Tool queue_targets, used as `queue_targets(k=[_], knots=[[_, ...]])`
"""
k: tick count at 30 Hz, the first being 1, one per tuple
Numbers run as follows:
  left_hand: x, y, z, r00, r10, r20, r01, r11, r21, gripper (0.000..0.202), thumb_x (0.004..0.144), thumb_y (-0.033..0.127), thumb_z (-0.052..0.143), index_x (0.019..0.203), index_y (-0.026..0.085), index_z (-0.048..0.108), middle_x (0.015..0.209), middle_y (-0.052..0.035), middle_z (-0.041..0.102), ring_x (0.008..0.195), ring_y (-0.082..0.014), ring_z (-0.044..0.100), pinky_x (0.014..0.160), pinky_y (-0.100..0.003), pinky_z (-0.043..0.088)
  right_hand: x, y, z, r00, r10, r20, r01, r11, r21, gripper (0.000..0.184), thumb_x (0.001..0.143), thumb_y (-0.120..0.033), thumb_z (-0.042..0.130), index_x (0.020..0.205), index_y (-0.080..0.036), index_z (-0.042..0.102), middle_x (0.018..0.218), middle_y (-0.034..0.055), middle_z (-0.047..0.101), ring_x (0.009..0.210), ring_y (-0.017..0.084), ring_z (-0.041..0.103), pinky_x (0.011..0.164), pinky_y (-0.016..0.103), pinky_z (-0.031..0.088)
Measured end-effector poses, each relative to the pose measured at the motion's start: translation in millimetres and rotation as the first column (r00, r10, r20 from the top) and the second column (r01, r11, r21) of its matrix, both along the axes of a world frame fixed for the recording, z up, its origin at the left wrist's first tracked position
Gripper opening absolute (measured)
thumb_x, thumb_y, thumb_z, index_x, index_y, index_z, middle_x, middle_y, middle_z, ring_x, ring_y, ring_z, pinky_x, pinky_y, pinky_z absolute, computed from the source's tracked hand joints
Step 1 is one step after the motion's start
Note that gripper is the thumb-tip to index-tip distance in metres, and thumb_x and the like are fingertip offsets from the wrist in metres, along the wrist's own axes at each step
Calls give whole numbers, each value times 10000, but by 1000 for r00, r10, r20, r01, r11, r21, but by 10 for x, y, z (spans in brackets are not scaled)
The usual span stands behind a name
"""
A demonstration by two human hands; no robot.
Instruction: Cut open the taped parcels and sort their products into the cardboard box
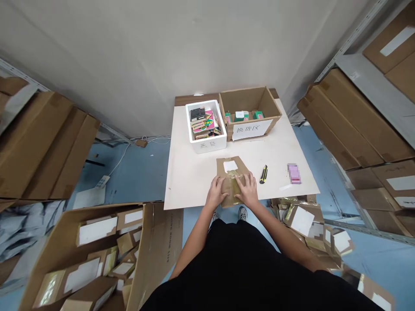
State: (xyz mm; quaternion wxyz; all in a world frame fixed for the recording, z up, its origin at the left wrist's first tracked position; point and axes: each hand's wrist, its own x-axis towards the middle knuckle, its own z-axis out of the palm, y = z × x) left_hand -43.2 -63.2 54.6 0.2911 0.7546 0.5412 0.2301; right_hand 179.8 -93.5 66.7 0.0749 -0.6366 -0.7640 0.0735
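Note:
A small flat cardboard parcel (231,175) with a white label and shiny tape lies near the front edge of a white table (194,177). My left hand (216,193) grips its near left side with bent fingers. My right hand (247,190) presses on its near right side, fingers curled over the taped part. A black and yellow utility knife (263,174) lies just to the right of my right hand.
At the back of the table stand a white foam box (207,142) of small colourful packs and a labelled brown carton (251,127). A pink item (294,172) lies at the right. Cartons of parcels sit on the floor left (97,255) and right (311,220). Shelves of boxes flank both sides.

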Motion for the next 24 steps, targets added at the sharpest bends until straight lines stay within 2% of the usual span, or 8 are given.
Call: queue_targets(k=[6,9,11,14,17,19,22,24], knots=[[537,374,21,975,166,-145,-166,986,16,873,770,154,888,1538,281,493,1638,-165,394,1552,-365,410,1265,-525,431,192,498,-221,999,11,-33,-11,1000,-1,1155,778,-379,938,1733,-304,291,1773,196,240,1651,497,55,1271,728,148],[765,462,51,940,269,-210,-267,963,40,825,799,242,894,1534,299,524,1653,-160,404,1588,-383,340,1266,-550,426,287,670,-293,998,29,-51,-30,999,-16,1171,780,-398,935,1739,-307,269,1809,186,128,1654,494,25,1263,746,114],[848,475,73,921,298,-252,-295,954,52,818,792,332,915,1525,302,552,1713,-150,348,1635,-421,227,1278,-595,392,378,705,-306,996,56,-67,-58,998,-23,1153,790,-432,925,1736,-313,277,1817,177,85,1657,487,1,1260,752,93],[874,532,98,916,226,-332,-237,971,7,793,777,509,914,1483,304,617,1792,-111,243,1666,-478,41,1289,-658,320,548,679,-281,991,90,-98,-92,995,-21,1073,837,-522,869,1727,-309,309,1822,165,65,1660,478,-29,1260,753,79],[866,718,96,919,90,-384,-148,981,-123,800,840,620,821,1531,292,587,1805,-112,229,1671,-468,29,1293,-634,306,723,645,-250,988,91,-128,-94,995,-24,1019,885,-579,801,1729,-300,304,1823,156,73,1663,466,-22,1271,729,88],[879,902,81,909,22,-415,-124,968,-220,904,839,600,822,1615,283,484,1807,-136,215,1672,-452,68,1281,-611,334,836,644,-255,987,73,-140,-79,996,-37,994,908,-577,772,1732,-297,294,1825,148,76,1666,452,-13,1281,706,103],[913,1186,48,868,-75,-492,-110,935,-337,1217,685,509,946,1698,289,309,1822,-155,129,1668,-461,81,1261,-599,368,1026,664,-344,989,19,-145,-30,997,-76,943,933,-551,742,1727,-284,310,1826,142,78,1668,441,-9,1288,683,127],[924,1340,21,824,-137,-549,-97,922,-375,1370,603,474,985,1723,290,218,1830,-153,61,1668,-469,50,1273,-595,348,1184,681,-474,988,-50,-147,33,993,-115,896,958,-545,706,1723,-274,324,1823,147,99,1668,436,5,1288,675,142]])
